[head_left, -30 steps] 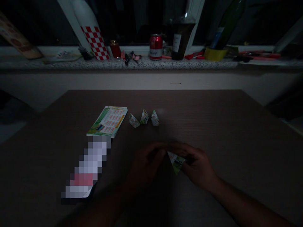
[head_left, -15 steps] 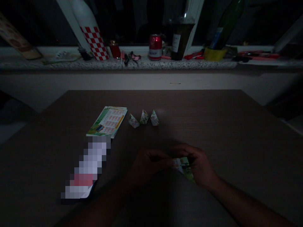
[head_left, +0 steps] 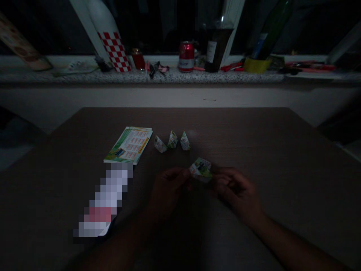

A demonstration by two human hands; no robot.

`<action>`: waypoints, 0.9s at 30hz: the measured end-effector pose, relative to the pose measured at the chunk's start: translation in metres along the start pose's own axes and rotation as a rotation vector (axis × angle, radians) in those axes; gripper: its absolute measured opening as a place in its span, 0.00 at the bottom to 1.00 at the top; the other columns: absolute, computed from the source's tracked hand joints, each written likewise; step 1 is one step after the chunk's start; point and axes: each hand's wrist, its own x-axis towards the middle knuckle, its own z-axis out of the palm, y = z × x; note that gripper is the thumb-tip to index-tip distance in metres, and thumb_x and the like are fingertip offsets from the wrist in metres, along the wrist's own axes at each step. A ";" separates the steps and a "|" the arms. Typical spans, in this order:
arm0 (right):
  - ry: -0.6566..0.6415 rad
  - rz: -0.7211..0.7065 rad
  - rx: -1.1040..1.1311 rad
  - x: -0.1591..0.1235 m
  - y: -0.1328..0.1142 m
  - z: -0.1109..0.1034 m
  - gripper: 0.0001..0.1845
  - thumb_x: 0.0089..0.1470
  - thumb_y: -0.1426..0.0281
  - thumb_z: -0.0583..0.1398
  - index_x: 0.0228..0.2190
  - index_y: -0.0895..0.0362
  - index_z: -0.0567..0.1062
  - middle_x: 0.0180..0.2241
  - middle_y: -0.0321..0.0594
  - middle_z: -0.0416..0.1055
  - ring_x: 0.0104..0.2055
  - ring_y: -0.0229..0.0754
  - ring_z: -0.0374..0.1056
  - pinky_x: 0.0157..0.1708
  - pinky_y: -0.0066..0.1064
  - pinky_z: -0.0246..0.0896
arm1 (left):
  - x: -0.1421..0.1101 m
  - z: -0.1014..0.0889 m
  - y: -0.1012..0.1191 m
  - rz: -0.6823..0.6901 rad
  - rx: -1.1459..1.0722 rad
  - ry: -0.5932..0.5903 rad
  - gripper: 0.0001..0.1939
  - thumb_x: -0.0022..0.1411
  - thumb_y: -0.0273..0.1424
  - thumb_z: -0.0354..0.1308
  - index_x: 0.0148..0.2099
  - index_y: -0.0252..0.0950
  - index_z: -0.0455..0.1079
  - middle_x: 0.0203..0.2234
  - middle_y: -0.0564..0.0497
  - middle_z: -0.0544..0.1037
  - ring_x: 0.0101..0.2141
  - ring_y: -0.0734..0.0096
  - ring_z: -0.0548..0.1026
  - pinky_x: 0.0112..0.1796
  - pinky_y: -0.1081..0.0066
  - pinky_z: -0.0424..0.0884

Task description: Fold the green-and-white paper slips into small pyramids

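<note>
Low over the dark brown surface (head_left: 254,143), in the head view, both hands meet around a small folded paper piece (head_left: 200,169) printed in green and white. The left hand (head_left: 167,188) pinches its left edge with the fingertips, and the right hand (head_left: 239,192) grips its right side, fingers curled narrow around the paper, so the piece sits between the two hands, lifted slightly toward the camera's far side. Just beyond it, three small folded paper shapes (head_left: 172,140) stand in a short row on the surface, close to one another and apart from the held piece. To their left lies a stack of printed leaflets (head_left: 129,144), flat, green-edged with a grid of small orange boxes. Nearer the person and left of the left hand lies a long flat item (head_left: 104,203) that is blurred out, so what it is cannot be told. Behind the surface runs a speckled windowsill (head_left: 158,76) carrying a red can (head_left: 186,56), a dark bottle (head_left: 214,47) just right of the can, a red-and-white checkered object (head_left: 114,49), and a yellow roll of tape (head_left: 256,64). The lighting is dim, and the forearms fade into shadow.
</note>
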 end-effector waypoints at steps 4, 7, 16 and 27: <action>-0.083 -0.170 -0.286 0.003 -0.001 -0.004 0.07 0.51 0.75 0.64 0.35 0.54 0.77 0.31 0.39 0.76 0.35 0.41 0.72 0.34 0.31 0.67 | -0.005 0.000 0.003 0.048 0.257 -0.066 0.11 0.54 0.38 0.64 0.31 0.34 0.75 0.18 0.55 0.74 0.22 0.76 0.69 0.26 0.76 0.64; -0.118 -0.242 -0.358 0.006 -0.003 -0.009 0.08 0.54 0.78 0.62 0.35 0.55 0.77 0.35 0.41 0.77 0.37 0.41 0.73 0.37 0.30 0.68 | -0.007 -0.006 0.009 0.213 0.495 -0.134 0.13 0.57 0.33 0.62 0.45 0.37 0.72 0.32 0.51 0.78 0.31 0.72 0.75 0.33 0.74 0.69; -0.432 -0.293 -0.463 0.011 -0.009 -0.024 0.09 0.54 0.77 0.62 0.38 0.58 0.77 0.35 0.44 0.76 0.36 0.40 0.73 0.35 0.30 0.69 | -0.001 -0.015 0.026 0.742 0.946 -0.501 0.12 0.58 0.22 0.57 0.45 0.33 0.73 0.40 0.45 0.77 0.39 0.69 0.76 0.40 0.72 0.71; -0.160 -0.096 -0.235 0.013 -0.005 -0.021 0.04 0.50 0.75 0.66 0.30 0.55 0.81 0.31 0.39 0.80 0.33 0.40 0.77 0.33 0.28 0.73 | -0.007 -0.011 0.027 0.645 0.858 -0.333 0.04 0.56 0.23 0.62 0.35 0.34 0.78 0.31 0.49 0.80 0.33 0.73 0.78 0.35 0.76 0.72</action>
